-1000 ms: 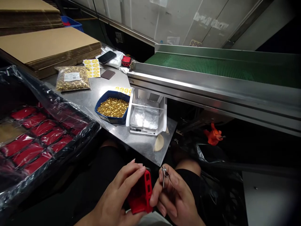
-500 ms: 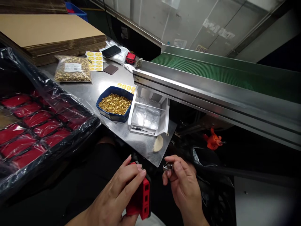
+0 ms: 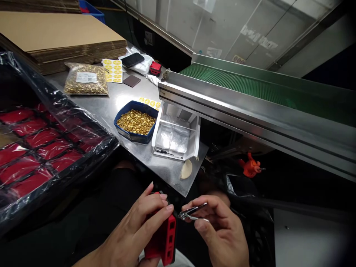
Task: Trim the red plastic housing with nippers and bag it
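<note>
Red case [image 3: 168, 239] in the left hand [image 3: 140, 220], clipper [image 3: 194, 210] in the right hand [image 3: 224, 230]

The left fingers curl over the top of the case, thumb beneath, grasping it just short of the near corner of the table [image 3: 167, 167]. It looks like plastic, so probably light and fairly stiff along its slotted edge (the row of small openings faces the right hand), while the broad red wall may give a little when squeezed. The best hold is across the broad faces, leaving that edge free. The right hand pinches the clipper between thumb and fingers, its lever raised off the body. Small, hard and shiny, it should be light yet apt to slip or pivot; a grip well back along its arms would steady it. Its head sits just beside the case; whether they touch, I cannot quite tell from this angle.
</note>
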The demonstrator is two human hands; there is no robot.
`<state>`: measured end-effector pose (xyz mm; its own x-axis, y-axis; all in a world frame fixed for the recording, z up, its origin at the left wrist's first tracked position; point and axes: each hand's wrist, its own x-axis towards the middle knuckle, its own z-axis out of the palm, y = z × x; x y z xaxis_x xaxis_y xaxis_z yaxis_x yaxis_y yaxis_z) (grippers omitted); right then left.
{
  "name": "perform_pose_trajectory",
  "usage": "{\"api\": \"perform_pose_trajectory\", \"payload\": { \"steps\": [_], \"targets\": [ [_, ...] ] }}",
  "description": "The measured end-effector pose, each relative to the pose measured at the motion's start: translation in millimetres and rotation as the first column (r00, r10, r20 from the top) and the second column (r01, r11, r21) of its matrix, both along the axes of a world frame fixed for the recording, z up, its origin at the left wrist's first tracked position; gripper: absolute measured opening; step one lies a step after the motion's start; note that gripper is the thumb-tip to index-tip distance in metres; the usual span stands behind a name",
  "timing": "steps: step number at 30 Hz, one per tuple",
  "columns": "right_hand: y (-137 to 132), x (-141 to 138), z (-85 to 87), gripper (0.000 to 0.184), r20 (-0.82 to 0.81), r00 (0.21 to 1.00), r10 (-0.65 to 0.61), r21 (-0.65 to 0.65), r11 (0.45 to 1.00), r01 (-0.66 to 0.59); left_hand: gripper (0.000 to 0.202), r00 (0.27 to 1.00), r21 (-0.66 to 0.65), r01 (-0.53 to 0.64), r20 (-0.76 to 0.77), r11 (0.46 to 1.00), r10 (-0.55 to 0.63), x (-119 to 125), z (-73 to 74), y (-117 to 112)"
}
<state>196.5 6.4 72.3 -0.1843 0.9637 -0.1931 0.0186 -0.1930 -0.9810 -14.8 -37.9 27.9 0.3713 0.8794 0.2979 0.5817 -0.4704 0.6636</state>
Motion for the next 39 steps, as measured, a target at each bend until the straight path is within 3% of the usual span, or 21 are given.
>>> {"api": "perform_pose_trajectory", "payload": {
  "steps": [5,10,15,19,28,34,39],
  "targets": [
    [2.4,-1.0,2.1,0.018,0.033,0.999,-0.015,-0.006,1.000,0.015,0.079,1.000,-0.033,0.003,-0.002,0.999,-0.003,-0.4,-0.3,-1.4],
    [4.6,3.3,0.6,0.014,0.061,0.996,0.065,0.026,0.997,-0.067,0.074,1.000,-0.025,0.019,0.006,1.000,-0.019,-0.4,1.5,-2.7],
    [1.5,7.6,-3.4,0.014,0.116,0.991,0.069,0.099,0.992,-0.081,0.070,0.999,-0.052,0.032,0.040,0.998,-0.030,-0.5,6.5,0.5],
    [3.5,12.4,0.1,0.017,0.174,0.983,0.065,0.166,0.982,-0.094,0.070,0.992,-0.031,0.107,0.066,0.994,-0.105,-4.1,7.5,6.1],
    [14.4,19.3,8.2,0.034,0.314,0.908,0.276,0.292,0.882,-0.369,0.076,0.992,-0.086,0.090,0.096,0.992,-0.082,-3.4,16.1,7.6],
    [15.7,22.8,7.1,0.032,0.397,0.875,0.278,0.304,0.860,-0.410,0.080,0.994,-0.121,0.074,0.091,0.990,-0.063,-1.8,20.3,8.5],
    [19.2,24.0,7.3,0.035,0.413,0.863,0.291,0.358,0.820,-0.448,0.077,0.993,-0.125,0.068,0.105,0.990,-0.055,-1.2,15.2,8.9]
  ]
}}
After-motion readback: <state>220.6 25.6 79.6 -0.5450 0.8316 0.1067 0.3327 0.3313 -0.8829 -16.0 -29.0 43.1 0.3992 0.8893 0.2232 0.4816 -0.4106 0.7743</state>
